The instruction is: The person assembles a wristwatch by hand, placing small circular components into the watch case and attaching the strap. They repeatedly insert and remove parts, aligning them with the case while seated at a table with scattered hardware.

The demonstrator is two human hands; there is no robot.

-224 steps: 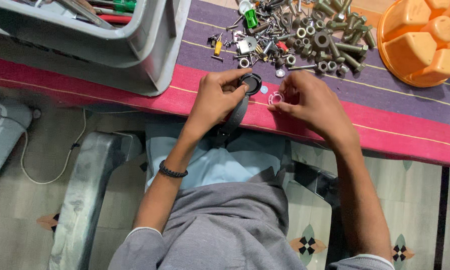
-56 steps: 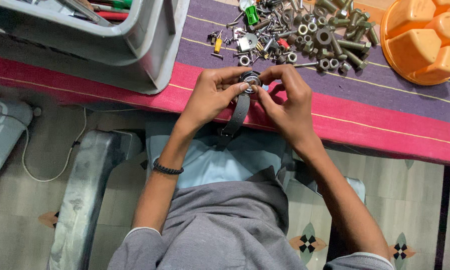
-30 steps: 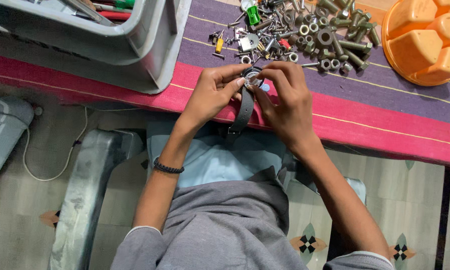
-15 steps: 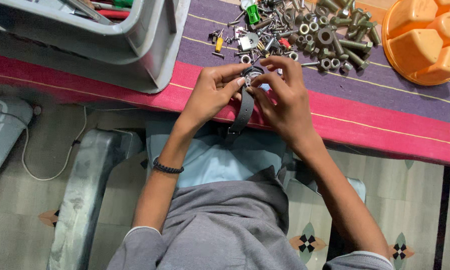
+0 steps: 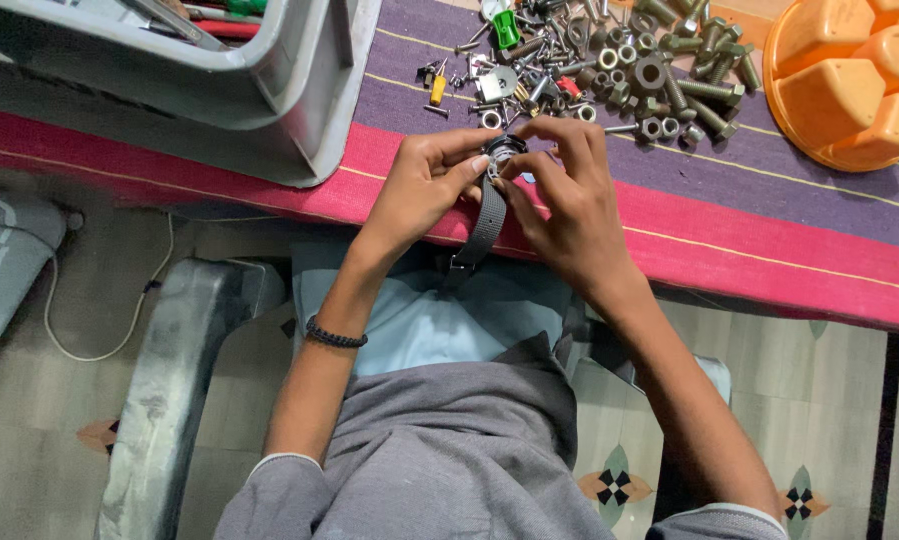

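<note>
Soft even daylight, sharp focus

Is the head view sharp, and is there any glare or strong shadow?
Head view: soft, even light, no glare; both hands and the watch are fairly sharp; the bolt pile is clear; only faint shadows lie on the striped cloth; the floor below looks dimmer.

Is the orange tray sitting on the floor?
No, the orange tray rests on the striped cloth beside the pile of bolts and nuts.
</note>
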